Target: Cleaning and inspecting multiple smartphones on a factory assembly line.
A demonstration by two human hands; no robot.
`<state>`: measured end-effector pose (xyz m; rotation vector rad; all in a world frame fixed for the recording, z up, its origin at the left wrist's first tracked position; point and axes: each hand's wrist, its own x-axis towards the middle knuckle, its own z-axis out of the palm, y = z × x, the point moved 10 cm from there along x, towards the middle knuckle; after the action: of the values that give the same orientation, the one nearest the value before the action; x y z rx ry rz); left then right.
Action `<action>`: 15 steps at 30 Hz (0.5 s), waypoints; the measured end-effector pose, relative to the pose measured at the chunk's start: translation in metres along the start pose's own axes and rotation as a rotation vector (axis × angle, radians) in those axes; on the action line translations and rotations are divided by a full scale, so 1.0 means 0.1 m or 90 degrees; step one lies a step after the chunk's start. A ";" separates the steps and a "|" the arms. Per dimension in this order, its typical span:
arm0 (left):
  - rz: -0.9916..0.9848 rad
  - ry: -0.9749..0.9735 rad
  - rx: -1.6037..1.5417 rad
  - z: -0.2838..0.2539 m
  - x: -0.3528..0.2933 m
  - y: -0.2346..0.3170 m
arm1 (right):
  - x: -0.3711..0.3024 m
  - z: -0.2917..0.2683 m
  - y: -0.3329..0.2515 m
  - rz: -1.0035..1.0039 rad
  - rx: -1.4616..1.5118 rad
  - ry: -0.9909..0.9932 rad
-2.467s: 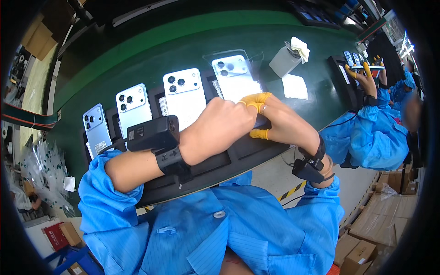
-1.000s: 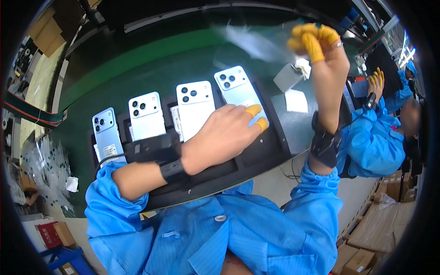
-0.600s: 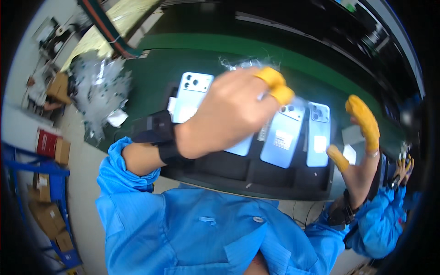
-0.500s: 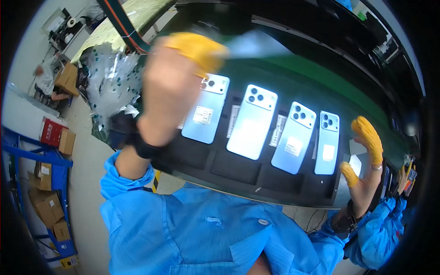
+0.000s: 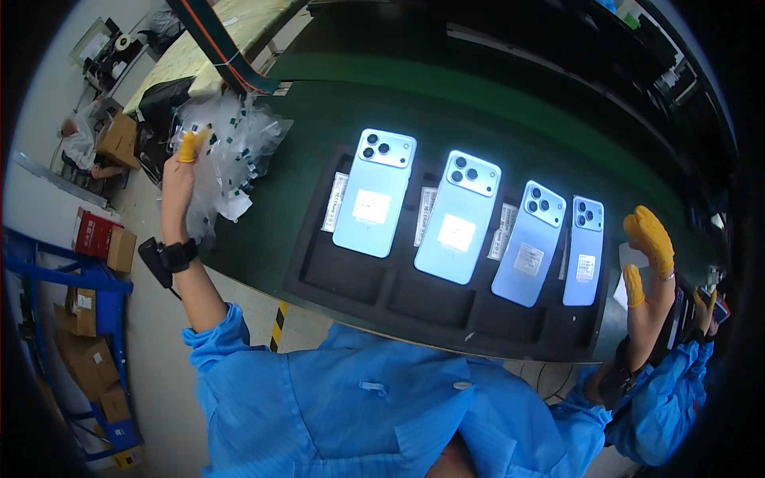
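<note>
Several light-blue phones lie back up in a row on a black tray (image 5: 343, 283), each with a white label on its back. The leftmost phone (image 5: 384, 174) is on the left, and the rightmost phone (image 5: 587, 239) is nearest my right hand (image 5: 652, 259). That hand hovers beyond the tray's right end, yellow finger cots on, thumb and fingers apart, holding nothing visible. Far to the left, my left hand (image 5: 180, 179) is raised at a heap of clear plastic film (image 5: 239, 147). One yellow-covered fingertip points up; the other fingers are blurred or hidden.
The tray sits on a green workbench (image 5: 319, 111), beside a dark upright post (image 5: 219, 48). White paper (image 5: 621, 291) lies by my right hand. Cardboard boxes (image 5: 84, 358) fill a blue rack at left. Another person's blue sleeve (image 5: 665, 398) is close on the right.
My left hand has swung from above the leftmost phone, where a translucent sheet trailed from it, out left to the film heap. My right hand keeps about the same pose.
</note>
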<state>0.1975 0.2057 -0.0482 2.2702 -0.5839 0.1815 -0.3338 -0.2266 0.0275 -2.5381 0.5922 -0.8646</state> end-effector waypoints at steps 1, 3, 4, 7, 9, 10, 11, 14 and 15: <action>0.004 -0.009 -0.003 -0.05 -0.02 -0.07 | 0.00 -0.02 0.00 0.009 -0.005 0.002; 0.074 0.061 0.001 -0.16 0.04 -0.19 | -0.01 -0.09 -0.08 -0.012 0.012 0.017; 0.023 0.096 -0.136 -0.20 0.09 -0.31 | -0.02 -0.16 -0.12 0.000 -0.029 0.038; 0.034 0.221 -0.262 -0.70 0.04 -0.37 | 0.01 -0.43 -0.10 -0.035 -0.006 0.132; 0.073 0.308 -0.223 -0.91 -0.19 0.16 | -0.14 -0.72 0.11 0.003 -0.016 0.251; 0.131 0.358 -0.132 -0.95 -0.33 0.45 | -0.22 -0.85 0.24 0.040 -0.014 0.301; 0.187 0.414 -0.038 -0.96 -0.51 0.82 | -0.24 -0.96 0.33 0.039 0.001 0.332; 0.199 0.359 -0.243 -0.79 -0.60 1.28 | -0.35 -1.16 0.77 0.133 -0.017 0.355; 0.201 0.334 -0.266 -0.69 -0.62 1.42 | -0.38 -1.18 0.94 0.183 -0.051 0.337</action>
<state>0.0807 0.1927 0.0737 1.6267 -0.6224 0.7157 -0.4620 -0.3125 0.0496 -2.2007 1.1363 -1.4287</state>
